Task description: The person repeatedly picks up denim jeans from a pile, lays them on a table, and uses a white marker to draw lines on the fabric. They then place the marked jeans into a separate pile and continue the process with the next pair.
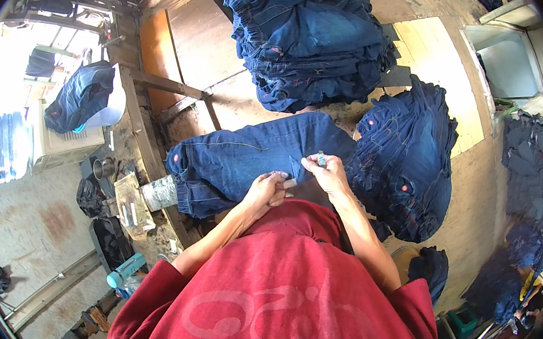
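A pair of blue jeans [240,146] lies stretched sideways in front of me, drawn over a pale rounded form [160,194] whose end sticks out at the left. My left hand [264,190] is closed in a pinch at the near edge of the jeans, by a small whitish strip [290,184]. Just right of it, my right hand [328,174] pinches the raised corner of a small denim flap [296,167]. Something pale and bluish wraps one of its fingers. The two hands are close together but apart, and the fingertips partly hide what they grip.
A tall pile of folded jeans [306,39] stands beyond, and another heap [407,158] sits at the right. Left are a wooden frame [140,121], a denim piece [82,98] and a teal bottle [126,271]. Dark garments [536,166] lie far right.
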### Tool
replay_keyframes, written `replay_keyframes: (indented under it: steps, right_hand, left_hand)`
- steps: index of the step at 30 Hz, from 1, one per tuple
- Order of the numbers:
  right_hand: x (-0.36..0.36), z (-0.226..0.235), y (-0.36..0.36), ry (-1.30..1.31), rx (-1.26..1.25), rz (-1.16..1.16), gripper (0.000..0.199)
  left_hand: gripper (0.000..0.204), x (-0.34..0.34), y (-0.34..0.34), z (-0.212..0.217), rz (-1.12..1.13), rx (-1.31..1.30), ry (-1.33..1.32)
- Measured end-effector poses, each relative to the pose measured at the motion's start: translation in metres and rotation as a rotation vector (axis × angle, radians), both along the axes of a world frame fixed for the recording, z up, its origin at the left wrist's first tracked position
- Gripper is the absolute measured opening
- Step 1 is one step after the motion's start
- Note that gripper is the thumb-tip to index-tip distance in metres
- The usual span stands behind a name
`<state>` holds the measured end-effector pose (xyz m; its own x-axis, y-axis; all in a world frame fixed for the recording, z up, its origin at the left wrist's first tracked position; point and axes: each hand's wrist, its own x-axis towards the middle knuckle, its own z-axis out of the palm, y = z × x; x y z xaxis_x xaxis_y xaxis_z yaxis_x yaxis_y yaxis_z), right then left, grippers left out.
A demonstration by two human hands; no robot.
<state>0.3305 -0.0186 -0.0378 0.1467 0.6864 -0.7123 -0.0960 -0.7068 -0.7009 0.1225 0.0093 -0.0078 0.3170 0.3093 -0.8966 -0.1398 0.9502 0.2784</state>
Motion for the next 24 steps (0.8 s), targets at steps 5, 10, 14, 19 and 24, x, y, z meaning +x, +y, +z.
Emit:
replay_keyframes:
  steps: [5,10,14,19,24]
  right_hand:
    - [0.006,0.031,-0.007,-0.322,0.302,0.135,0.025]
    - [0.007,0.062,-0.014,-0.83,0.37,0.738,0.019]
    - [0.039,0.034,-0.007,-1.054,0.149,0.388,0.03]
    - [0.094,-0.027,-0.037,-0.446,-0.245,-0.111,0.074]
    - [0.072,-0.094,-0.036,0.215,-0.235,-0.693,0.041]
  left_hand:
    - [0.078,-0.01,0.014,0.008,-0.325,0.251,-0.116]
    - [0.098,-0.008,0.022,0.016,-0.39,0.306,-0.192]
    - [0.069,-0.048,0.031,0.027,-0.735,0.86,0.361]
    - [0.067,-0.183,0.058,0.009,-0.467,0.901,1.794]
    - [0.051,-0.222,0.107,-0.031,-0.269,0.924,1.137]
